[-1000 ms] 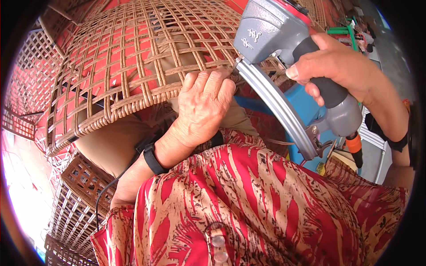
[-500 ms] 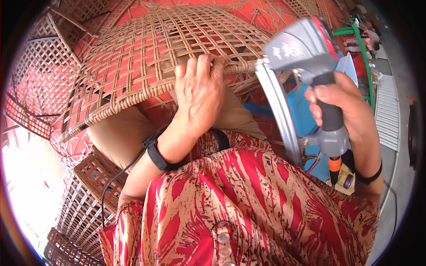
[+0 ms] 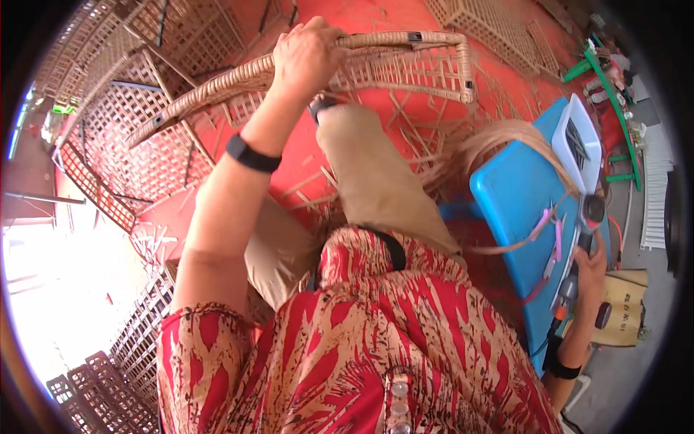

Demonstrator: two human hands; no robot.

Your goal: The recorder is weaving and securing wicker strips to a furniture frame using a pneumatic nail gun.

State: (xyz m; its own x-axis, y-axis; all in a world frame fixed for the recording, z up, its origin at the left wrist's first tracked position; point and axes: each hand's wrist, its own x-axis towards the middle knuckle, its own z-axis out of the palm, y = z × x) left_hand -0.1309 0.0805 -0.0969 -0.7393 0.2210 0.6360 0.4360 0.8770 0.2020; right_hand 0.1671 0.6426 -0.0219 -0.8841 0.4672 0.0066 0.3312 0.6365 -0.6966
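My left hand (image 3: 307, 59) is closed round the wrapped rim of a woven wicker piece (image 3: 394, 42), holding it up in front of my knees. The piece is tilted, so its bound edge faces me and its open lattice shows behind. Over on the right, my right hand (image 3: 591, 266) is round a grey nail gun (image 3: 568, 293) that lies along the blue table (image 3: 517, 181). An orange fitting (image 3: 560, 312) joins the tool's rear end to its hose. The palm side of the right hand is hidden.
Pink-handled scissors (image 3: 557, 239) and a bundle of pale cane strips (image 3: 506, 134) lie on the blue table, by a white tray (image 3: 578, 141). Wicker panels (image 3: 148, 123) stand at left. Cane scraps litter the red floor (image 3: 289, 170). A yellowish bag (image 3: 623, 307) sits at right.
My right hand has carried the nail gun away from the wicker rim, down to the blue table. My left hand has lifted the wicker piece farther away and tilted it.
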